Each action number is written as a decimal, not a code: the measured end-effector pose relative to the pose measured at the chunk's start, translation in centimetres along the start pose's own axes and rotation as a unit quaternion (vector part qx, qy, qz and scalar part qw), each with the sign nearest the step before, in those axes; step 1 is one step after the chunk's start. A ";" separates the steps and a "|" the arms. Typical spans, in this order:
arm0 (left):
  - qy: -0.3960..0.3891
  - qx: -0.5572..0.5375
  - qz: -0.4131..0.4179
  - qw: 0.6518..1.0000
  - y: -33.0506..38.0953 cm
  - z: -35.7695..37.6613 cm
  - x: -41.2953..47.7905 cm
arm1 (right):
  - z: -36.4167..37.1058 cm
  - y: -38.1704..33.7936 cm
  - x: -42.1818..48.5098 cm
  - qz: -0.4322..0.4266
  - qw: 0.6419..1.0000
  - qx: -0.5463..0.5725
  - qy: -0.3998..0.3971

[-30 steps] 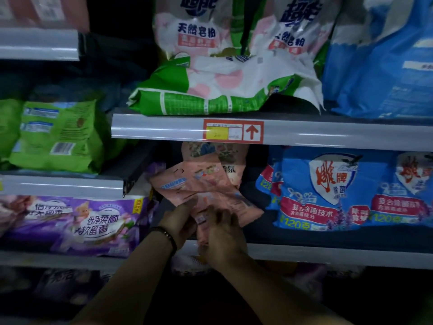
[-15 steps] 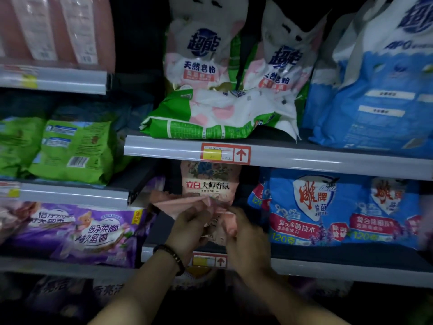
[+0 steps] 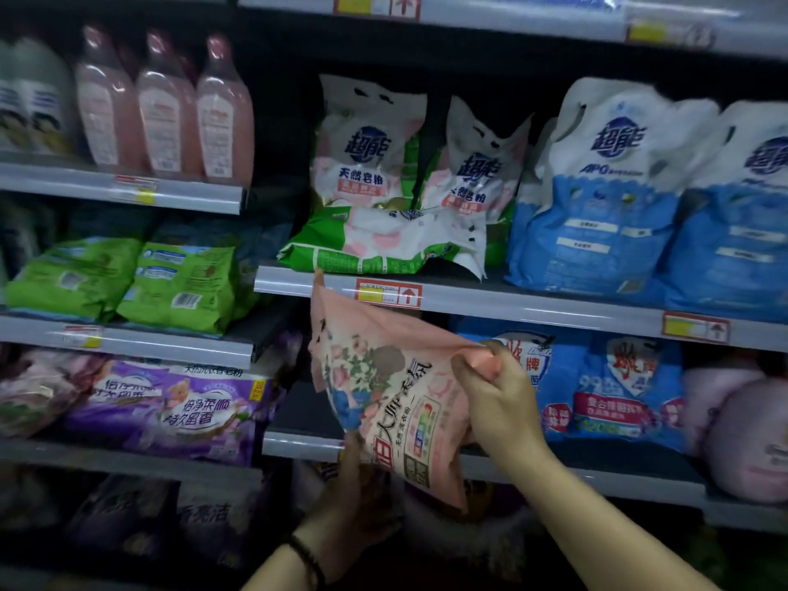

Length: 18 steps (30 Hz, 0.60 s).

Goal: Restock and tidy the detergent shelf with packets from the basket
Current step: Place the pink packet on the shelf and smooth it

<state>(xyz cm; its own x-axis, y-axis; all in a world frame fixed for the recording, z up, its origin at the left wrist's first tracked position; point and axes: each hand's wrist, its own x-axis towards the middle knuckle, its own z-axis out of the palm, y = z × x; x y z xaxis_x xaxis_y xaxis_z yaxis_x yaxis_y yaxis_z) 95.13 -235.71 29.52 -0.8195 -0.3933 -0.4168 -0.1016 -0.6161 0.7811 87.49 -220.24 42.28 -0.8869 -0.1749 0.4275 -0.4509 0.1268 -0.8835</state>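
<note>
At mid-height before the detergent shelf (image 3: 533, 307), a pink detergent packet (image 3: 383, 390) is held in the air, tilted, with its printed face toward the camera. Its upper corner overlaps the shelf's front rail just left of a red price tag (image 3: 388, 294). The right hand (image 3: 499, 403) pinches the packet's upper right corner between thumb and curled fingers. The left hand (image 3: 354, 484), in shadow below, seems to grasp the lower left edge, thumb on the front face; a dark wristband (image 3: 305, 560) circles that wrist. Behind the packet lies a gap on the lower shelf board (image 3: 298, 441), between purple packets (image 3: 183, 407) to the left and blue packets (image 3: 597, 398) to the right. On the shelf above, green-and-white bags (image 3: 371, 164) stand upright behind one fallen bag (image 3: 383, 245) of the same kind, beside blue-and-white bags (image 3: 597, 206). Green packets (image 3: 179, 283) and pink bottles (image 3: 166, 108) occupy the left bay.
</note>
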 end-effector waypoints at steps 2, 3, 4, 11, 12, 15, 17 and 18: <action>-0.040 -0.034 -0.031 0.998 -1.0 0.7 -0.6 | -1.3 -1.0 -0.8 0.022 0.998 0.055 -0.028; -0.059 -0.056 -0.058 0.995 -1.1 0.9 -0.9 | -1.8 -1.4 -1.2 0.039 0.995 0.088 -0.040; -0.066 -0.077 -0.058 0.993 -1.2 0.9 -1.3 | -2.1 -1.6 -1.5 0.065 0.989 0.125 -0.047; -0.150 -0.161 0.055 0.974 1.7 1.2 -4.0 | -5.0 -0.2 -2.9 0.185 0.947 0.253 -0.072; -0.147 -0.164 0.062 0.973 2.2 0.8 -3.6 | -5.4 0.4 -3.1 0.187 0.948 0.244 -0.083; -0.112 -0.126 0.133 0.977 3.9 -0.3 -3.1 | -6.0 2.5 -3.5 0.214 0.950 0.196 -0.119; -0.069 -0.088 0.179 0.977 5.0 -0.9 -3.2 | -6.3 3.6 -3.5 0.224 0.951 0.161 -0.140; -0.058 -0.063 0.197 0.977 5.5 -1.0 -3.4 | -6.4 3.9 -3.5 0.216 0.955 0.137 -0.150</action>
<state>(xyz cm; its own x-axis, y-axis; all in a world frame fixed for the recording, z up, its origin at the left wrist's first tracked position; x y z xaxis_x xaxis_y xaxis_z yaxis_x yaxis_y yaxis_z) 97.91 -238.41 34.78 -0.8404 -0.5409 -0.0344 0.2984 -0.5147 0.8037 88.20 -212.90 38.51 -0.8967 -0.4418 -0.0271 0.0313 -0.0023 -0.9995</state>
